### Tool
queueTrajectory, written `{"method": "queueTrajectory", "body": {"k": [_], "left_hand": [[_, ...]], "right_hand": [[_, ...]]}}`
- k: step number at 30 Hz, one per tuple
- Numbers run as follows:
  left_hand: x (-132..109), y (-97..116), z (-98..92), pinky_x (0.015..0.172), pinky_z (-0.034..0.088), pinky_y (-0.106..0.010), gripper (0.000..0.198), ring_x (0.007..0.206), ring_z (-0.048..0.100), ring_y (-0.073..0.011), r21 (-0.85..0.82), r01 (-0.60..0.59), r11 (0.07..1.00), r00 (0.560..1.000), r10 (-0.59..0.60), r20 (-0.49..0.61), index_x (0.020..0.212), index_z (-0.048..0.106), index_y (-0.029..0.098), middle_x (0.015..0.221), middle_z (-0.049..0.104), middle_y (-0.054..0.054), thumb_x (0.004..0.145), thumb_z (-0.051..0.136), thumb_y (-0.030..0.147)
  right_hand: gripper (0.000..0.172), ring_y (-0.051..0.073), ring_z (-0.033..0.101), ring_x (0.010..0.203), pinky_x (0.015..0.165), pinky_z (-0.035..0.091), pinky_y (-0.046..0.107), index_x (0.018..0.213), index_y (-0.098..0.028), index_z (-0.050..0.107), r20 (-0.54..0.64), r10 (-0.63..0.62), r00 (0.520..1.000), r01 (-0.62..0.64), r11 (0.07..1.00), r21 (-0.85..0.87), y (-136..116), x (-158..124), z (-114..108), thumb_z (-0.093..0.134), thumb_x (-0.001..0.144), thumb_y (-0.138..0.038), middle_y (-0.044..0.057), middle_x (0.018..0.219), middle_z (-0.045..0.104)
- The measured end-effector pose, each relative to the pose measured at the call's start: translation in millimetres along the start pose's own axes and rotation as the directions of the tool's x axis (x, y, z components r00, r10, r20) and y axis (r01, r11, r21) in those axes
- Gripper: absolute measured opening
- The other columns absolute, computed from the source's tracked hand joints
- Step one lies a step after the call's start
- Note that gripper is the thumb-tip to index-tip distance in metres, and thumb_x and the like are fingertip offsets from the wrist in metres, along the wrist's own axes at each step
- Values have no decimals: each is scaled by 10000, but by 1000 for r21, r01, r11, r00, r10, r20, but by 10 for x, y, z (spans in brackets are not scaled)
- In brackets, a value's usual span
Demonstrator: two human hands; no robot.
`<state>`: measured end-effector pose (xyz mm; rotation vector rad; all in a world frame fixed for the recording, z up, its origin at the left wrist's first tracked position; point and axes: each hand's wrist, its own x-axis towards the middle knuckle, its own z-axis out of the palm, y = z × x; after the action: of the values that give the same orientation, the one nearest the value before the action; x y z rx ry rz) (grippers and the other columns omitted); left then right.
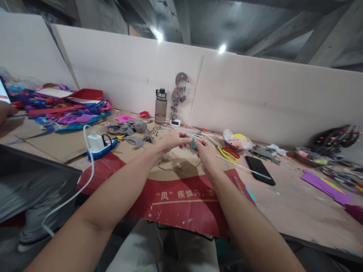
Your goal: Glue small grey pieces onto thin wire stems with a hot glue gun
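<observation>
Over the cardboard sheet [159,173], both of my hands meet fingertip to fingertip. My right hand [207,153] pinches a small teal piece [193,144], whose exact kind is too small to tell. Close beside it, my left hand [177,140] has its thumb and fingers pressed together; whatever is between them is hidden. A thin loop of cord [167,166] lies on the cardboard below. Just right of my right hand are yellow-handled scissors [227,154] and red-handled scissors [231,151]. Grey felt pieces [136,141] lie to the left of my left hand.
A water bottle [161,107] and a hanging grey moon ornament [181,79] stand near the white partition [127,71]. A power strip [103,149] with a white cable is left. A black phone [259,170] lies right. Colourful felt scraps [76,113] pile up left, near another person's hand [7,111].
</observation>
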<state>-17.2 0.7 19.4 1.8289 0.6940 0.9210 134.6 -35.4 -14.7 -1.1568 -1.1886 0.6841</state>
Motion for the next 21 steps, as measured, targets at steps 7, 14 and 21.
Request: {"method": "queueTrajectory", "body": {"k": [7,14,21], "left_hand": [[-7,31,51,477,375,-186,129,505,485,-68,50,-24,998,996,28,-90,683,609,125,553,550,13,730,624,244],[43,-38,5,480,368,-197,70,479,501,-73,-139,115,984,990,-125,-63,665,609,128,532,563,1,712,597,179],[34,-35,-13,483,384,-203,236,500,529,-81,-167,115,979,993,-116,3,715,611,124,586,594,-25,837,543,315]], "right_hand": [[220,81,280,479,481,251,239,638,-203,504,16,-42,999,42,998,-47,-17,-24,11,608,697,-388,-81,515,369],[245,78,268,470,471,241,242,654,-199,520,61,-25,998,27,999,-35,-33,-49,27,624,690,-418,-78,517,381],[246,74,286,449,461,236,240,636,-200,514,40,0,999,1,1000,-19,5,-5,9,628,682,-413,-78,498,382]]}}
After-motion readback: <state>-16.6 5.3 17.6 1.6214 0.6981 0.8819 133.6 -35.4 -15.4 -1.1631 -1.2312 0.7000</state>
